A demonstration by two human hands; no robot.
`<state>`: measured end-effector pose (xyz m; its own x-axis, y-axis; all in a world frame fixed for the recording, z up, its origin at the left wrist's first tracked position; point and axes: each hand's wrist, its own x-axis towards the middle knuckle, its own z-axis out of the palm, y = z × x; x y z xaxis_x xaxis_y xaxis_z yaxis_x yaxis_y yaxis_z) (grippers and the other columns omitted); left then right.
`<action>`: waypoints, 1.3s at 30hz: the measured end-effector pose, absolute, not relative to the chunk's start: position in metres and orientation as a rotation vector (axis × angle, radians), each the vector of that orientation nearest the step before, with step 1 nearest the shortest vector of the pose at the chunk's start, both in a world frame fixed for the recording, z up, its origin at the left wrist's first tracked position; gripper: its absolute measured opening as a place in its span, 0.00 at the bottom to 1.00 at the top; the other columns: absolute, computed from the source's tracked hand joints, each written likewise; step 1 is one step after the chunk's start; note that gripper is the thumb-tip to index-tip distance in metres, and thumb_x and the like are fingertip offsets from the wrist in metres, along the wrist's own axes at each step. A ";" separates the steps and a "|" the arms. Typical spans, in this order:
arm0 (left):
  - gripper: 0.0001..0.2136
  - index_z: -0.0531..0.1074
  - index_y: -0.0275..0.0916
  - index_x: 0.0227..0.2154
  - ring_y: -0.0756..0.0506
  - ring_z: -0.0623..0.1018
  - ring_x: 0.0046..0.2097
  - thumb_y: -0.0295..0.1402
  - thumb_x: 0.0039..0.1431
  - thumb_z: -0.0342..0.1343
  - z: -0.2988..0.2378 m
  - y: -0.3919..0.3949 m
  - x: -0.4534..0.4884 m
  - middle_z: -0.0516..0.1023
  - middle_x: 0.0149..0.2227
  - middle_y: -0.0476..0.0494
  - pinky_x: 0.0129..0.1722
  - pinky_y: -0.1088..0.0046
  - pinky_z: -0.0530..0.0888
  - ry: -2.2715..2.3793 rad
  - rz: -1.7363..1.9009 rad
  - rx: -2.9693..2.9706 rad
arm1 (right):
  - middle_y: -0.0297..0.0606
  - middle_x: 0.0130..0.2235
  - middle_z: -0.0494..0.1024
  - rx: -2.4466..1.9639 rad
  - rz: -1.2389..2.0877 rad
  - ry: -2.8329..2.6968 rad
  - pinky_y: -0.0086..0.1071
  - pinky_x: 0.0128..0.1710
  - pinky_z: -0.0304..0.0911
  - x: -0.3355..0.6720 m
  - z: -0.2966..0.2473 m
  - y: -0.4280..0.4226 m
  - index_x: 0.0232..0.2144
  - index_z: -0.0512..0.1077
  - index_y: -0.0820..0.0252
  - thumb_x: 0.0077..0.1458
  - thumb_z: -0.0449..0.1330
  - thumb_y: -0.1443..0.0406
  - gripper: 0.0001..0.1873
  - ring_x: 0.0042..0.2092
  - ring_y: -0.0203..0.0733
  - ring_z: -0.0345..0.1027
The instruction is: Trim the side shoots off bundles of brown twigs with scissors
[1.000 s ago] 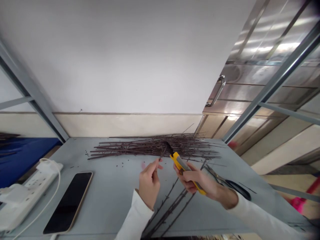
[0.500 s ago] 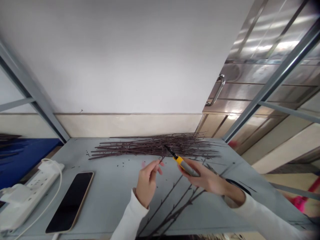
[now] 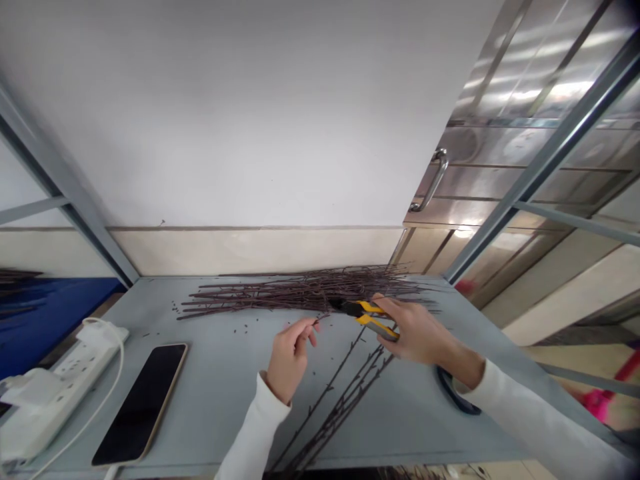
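Observation:
My left hand [image 3: 290,350] pinches a thin dark twig [image 3: 323,318] between thumb and fingertips, in front of the heap of dark twigs [image 3: 260,297] at the back of the table. In my right hand [image 3: 417,330] is a pair of cutting pliers [image 3: 367,315] with yellow and grey handles. Its handles are spread, and its black jaws point left, close to the twig's tip and over the heap's near edge. Several longer budded branches [image 3: 345,403] run from the front edge up to below my right hand; I cannot tell whether it touches them.
A phone [image 3: 141,403] and a white power strip [image 3: 65,387] with a cable occupy the left side. A dark curved object [image 3: 457,393] lies under my right forearm. Grey frame posts [image 3: 540,167] rise at both sides; a pale wall [image 3: 270,133] stands behind.
The pliers have turned flatter, with both handles now showing apart. My right hand has shifted slightly up, my left slightly left. The long branches have swung a little leftward.

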<state>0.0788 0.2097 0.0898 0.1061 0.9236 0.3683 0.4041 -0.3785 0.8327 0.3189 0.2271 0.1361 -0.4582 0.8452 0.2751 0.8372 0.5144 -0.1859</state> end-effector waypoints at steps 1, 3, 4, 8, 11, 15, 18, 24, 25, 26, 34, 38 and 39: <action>0.14 0.72 0.38 0.29 0.50 0.68 0.23 0.32 0.61 0.41 0.090 0.211 0.078 0.71 0.20 0.50 0.29 0.76 0.67 1.289 1.257 1.852 | 0.36 0.29 0.73 -1.395 0.137 -2.431 0.28 0.25 0.52 0.317 0.137 0.225 0.38 0.61 0.57 0.40 0.54 0.67 0.18 0.27 0.40 0.65; 0.13 0.72 0.38 0.29 0.50 0.69 0.24 0.32 0.60 0.42 0.090 0.214 0.076 0.71 0.20 0.50 0.28 0.76 0.67 1.270 1.281 1.846 | 0.27 0.21 0.65 -1.395 0.417 -2.400 0.28 0.23 0.47 0.311 0.140 0.218 0.34 0.61 0.56 0.38 0.54 0.68 0.15 0.22 0.36 0.58; 0.13 0.72 0.38 0.28 0.49 0.70 0.24 0.32 0.60 0.42 0.091 0.214 0.076 0.72 0.21 0.49 0.28 0.76 0.68 1.258 1.295 1.838 | 0.25 0.20 0.61 -1.393 0.583 -2.351 0.28 0.22 0.45 0.307 0.141 0.214 0.32 0.60 0.56 0.37 0.53 0.69 0.14 0.21 0.35 0.55; 0.14 0.73 0.38 0.27 0.49 0.73 0.26 0.32 0.59 0.43 0.093 0.212 0.078 0.73 0.22 0.49 0.31 0.75 0.69 1.211 1.329 1.811 | 0.25 0.21 0.57 -1.284 1.358 -1.940 0.26 0.21 0.46 0.292 0.143 0.197 0.27 0.60 0.55 0.34 0.53 0.68 0.11 0.22 0.31 0.50; 0.15 0.72 0.38 0.26 0.48 0.74 0.27 0.33 0.60 0.42 0.095 0.209 0.081 0.73 0.22 0.48 0.35 0.74 0.70 1.213 1.321 1.814 | 0.23 0.20 0.52 -1.051 1.972 -1.471 0.23 0.17 0.42 0.282 0.144 0.185 0.26 0.57 0.55 0.32 0.52 0.68 0.12 0.19 0.28 0.42; 0.15 0.72 0.37 0.26 0.48 0.74 0.27 0.33 0.61 0.42 0.095 0.206 0.084 0.74 0.22 0.47 0.36 0.72 0.71 1.228 1.338 1.806 | 0.22 0.20 0.50 -0.571 2.548 -0.820 0.21 0.13 0.35 0.274 0.145 0.172 0.25 0.54 0.55 0.30 0.50 0.69 0.13 0.17 0.26 0.35; 0.14 0.72 0.37 0.28 0.49 0.75 0.28 0.31 0.60 0.42 0.094 0.205 0.084 0.76 0.24 0.46 0.37 0.72 0.71 1.215 1.363 1.833 | 0.23 0.20 0.50 -0.380 2.661 -0.635 0.21 0.12 0.34 0.272 0.146 0.167 0.25 0.54 0.55 0.32 0.49 0.67 0.10 0.16 0.26 0.33; 0.13 0.73 0.38 0.37 0.48 0.78 0.33 0.26 0.60 0.42 0.086 0.204 0.085 0.80 0.32 0.43 0.39 0.72 0.73 1.266 1.469 1.922 | 0.23 0.22 0.53 -1.069 2.057 -1.326 0.23 0.17 0.44 0.277 0.153 0.174 0.29 0.58 0.55 0.37 0.53 0.67 0.12 0.20 0.28 0.43; 0.14 0.72 0.38 0.38 0.48 0.78 0.34 0.24 0.59 0.42 0.084 0.204 0.085 0.80 0.33 0.42 0.38 0.73 0.74 1.271 1.506 1.942 | 0.24 0.22 0.55 -1.213 1.835 -1.477 0.24 0.19 0.45 0.279 0.155 0.175 0.30 0.59 0.55 0.38 0.53 0.66 0.11 0.20 0.29 0.46; 0.14 0.72 0.38 0.39 0.48 0.79 0.35 0.23 0.59 0.41 0.082 0.203 0.085 0.81 0.34 0.42 0.38 0.73 0.74 1.280 1.543 1.965 | 0.25 0.22 0.57 -1.329 1.594 -1.638 0.26 0.19 0.47 0.280 0.156 0.175 0.31 0.59 0.54 0.39 0.53 0.66 0.11 0.21 0.31 0.49; 0.19 0.69 0.40 0.49 0.47 0.79 0.41 0.20 0.58 0.43 0.081 0.189 0.092 0.80 0.41 0.41 0.39 0.76 0.74 1.489 1.475 2.094 | 0.40 0.32 0.74 -1.893 -0.012 -2.121 0.30 0.20 0.44 0.283 0.153 0.176 0.38 0.58 0.56 0.44 0.55 0.64 0.16 0.26 0.45 0.68; 0.18 0.68 0.39 0.51 0.47 0.80 0.39 0.23 0.60 0.44 0.083 0.182 0.105 0.80 0.39 0.41 0.36 0.77 0.75 1.516 1.422 2.082 | 0.45 0.32 0.74 -1.983 -0.335 -2.080 0.30 0.18 0.37 0.277 0.147 0.176 0.36 0.58 0.57 0.45 0.55 0.65 0.14 0.24 0.48 0.70; 0.17 0.68 0.39 0.51 0.47 0.80 0.38 0.24 0.61 0.44 0.083 0.181 0.108 0.80 0.38 0.41 0.36 0.78 0.75 1.516 1.418 2.078 | 0.45 0.31 0.73 -1.998 -0.367 -2.061 0.30 0.19 0.36 0.275 0.145 0.177 0.35 0.58 0.58 0.45 0.56 0.65 0.13 0.24 0.48 0.70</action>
